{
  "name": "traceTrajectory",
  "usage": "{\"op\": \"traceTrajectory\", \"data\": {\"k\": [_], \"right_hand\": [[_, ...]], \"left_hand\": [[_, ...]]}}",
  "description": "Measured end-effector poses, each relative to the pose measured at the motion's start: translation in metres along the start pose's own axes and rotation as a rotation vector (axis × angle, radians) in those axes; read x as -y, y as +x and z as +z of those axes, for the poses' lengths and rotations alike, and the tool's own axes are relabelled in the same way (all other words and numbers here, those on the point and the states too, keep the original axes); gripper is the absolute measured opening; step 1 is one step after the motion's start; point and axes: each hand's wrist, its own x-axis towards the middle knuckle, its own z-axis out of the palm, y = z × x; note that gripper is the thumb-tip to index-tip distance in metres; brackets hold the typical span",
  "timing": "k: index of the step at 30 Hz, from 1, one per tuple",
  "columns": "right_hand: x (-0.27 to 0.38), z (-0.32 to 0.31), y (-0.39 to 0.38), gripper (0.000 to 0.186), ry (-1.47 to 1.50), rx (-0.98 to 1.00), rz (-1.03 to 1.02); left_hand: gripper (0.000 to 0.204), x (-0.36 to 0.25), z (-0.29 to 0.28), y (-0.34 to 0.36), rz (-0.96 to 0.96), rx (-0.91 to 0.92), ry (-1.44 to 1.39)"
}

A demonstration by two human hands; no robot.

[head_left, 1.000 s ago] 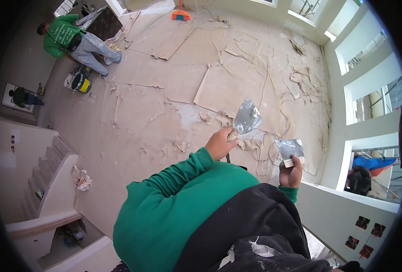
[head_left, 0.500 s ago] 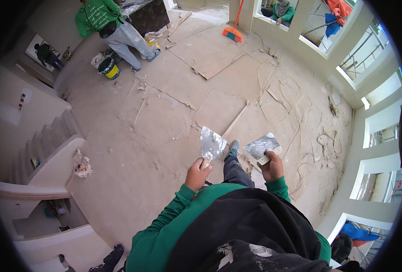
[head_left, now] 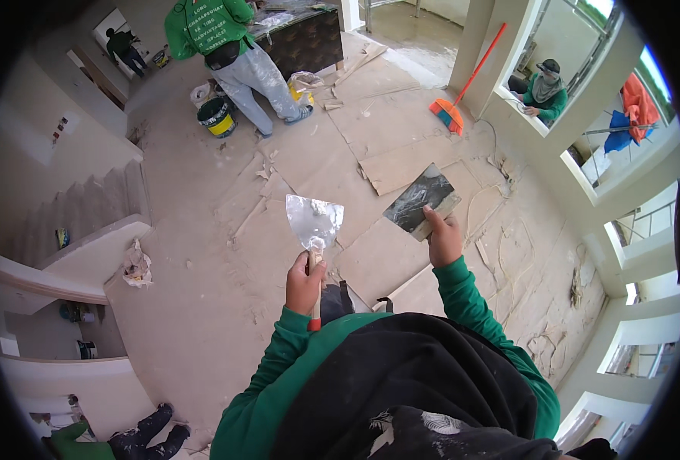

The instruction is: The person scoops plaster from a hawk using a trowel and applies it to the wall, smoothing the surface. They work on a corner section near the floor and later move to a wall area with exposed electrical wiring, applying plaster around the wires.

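My left hand is closed round the handle of a putty knife. Its broad metal blade points away from me and carries white smears near the middle; a red handle end shows below my fist. In my right hand is a flat rectangular plastering blade, dark and streaked, gripped along its pale backing edge with the thumb on top. The two tools are held up in front of my body, apart from each other, above the floor.
Brown floor sheeting has torn strips and loose cords. Ahead left, a person in green stands at a dark table beside a bucket. An orange broom leans by the window wall, where another person sits. Steps rise at left.
Both hands have risen and moved farther from my body with their tools. The right blade now stands more upright and shows its dark face. My view has turned, shifting the room.
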Motion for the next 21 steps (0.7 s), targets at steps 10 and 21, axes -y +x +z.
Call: {"op": "traceTrajectory", "data": {"k": [10,21], "right_hand": [[-0.033,0.057,0.249,0.022,-0.480,0.012,-0.225],[-0.003,0.155,0.493,0.041,-1.021,0.028,-0.859]], "left_hand": [[0.024,-0.035,0.034,0.288,-0.014,0.089,-0.141],[0.019,-0.148,0.050,0.560,-0.040,0.327,-0.046]]}}
